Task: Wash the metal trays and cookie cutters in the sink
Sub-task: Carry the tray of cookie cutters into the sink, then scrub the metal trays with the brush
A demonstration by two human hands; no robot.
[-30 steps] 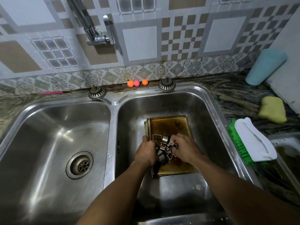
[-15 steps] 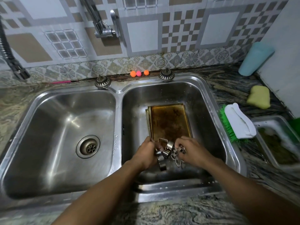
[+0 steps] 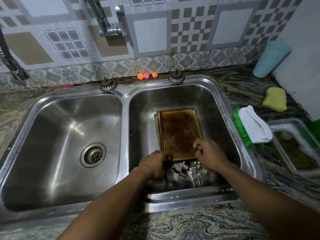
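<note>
A stack of brown-stained metal trays (image 3: 180, 132) lies flat in the right sink basin (image 3: 225, 108). Several metal cookie cutters (image 3: 188, 170) sit loose on the basin floor just in front of the trays' near edge. My left hand (image 3: 153, 164) grips the trays' near left corner. My right hand (image 3: 210, 154) hovers over the near right corner with fingers loosely curled and nothing in them; motion blur hides whether it touches the tray.
The left basin (image 3: 52, 129) holds only its drain (image 3: 93, 155). A tap (image 3: 110, 30) hangs from the tiled wall. On the right counter are a green scrub brush (image 3: 251, 127), a yellow sponge (image 3: 274, 102), a teal cup (image 3: 271, 58) and a soapy steel container (image 3: 285, 123).
Both hands have let go of the cookie cutters, which now lie on the basin floor. The left hand has taken hold of the trays' corner; the right hand has risen over the tray.
</note>
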